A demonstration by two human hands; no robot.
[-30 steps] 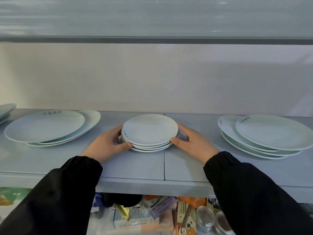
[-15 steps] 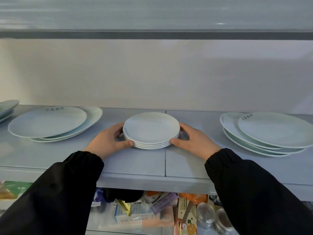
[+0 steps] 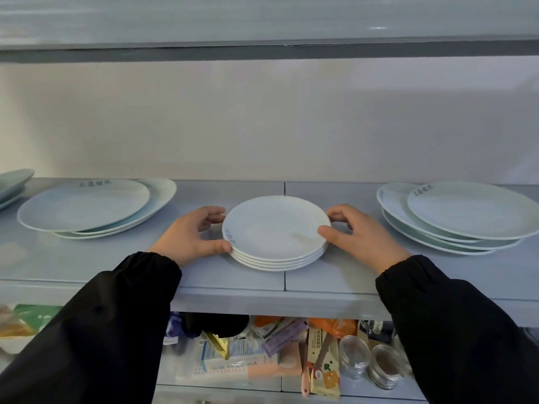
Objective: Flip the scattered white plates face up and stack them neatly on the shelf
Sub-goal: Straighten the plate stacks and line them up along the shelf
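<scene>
A stack of several small white plates (image 3: pixel 275 228) sits face up in the middle of the grey shelf (image 3: pixel 233 284). My left hand (image 3: pixel 192 234) grips the stack's left rim, thumb at the front and fingers behind. My right hand (image 3: pixel 358 234) grips the right rim, its thumb resting on the top plate's edge. The plates in the stack are lined up almost evenly. Both arms wear black sleeves.
A pile of larger pale plates (image 3: pixel 90 205) lies at the left, another pile of large plates (image 3: pixel 466 214) at the right, and more plate edges (image 3: pixel 14 182) at the far left. Below the shelf are packets (image 3: pixel 262 345) and glass jars (image 3: pixel 370 360).
The stack now sits a little nearer the shelf's front edge, with its plates more evenly aligned. Both hands have stayed on its rims, fingers curled tighter around the edges.
</scene>
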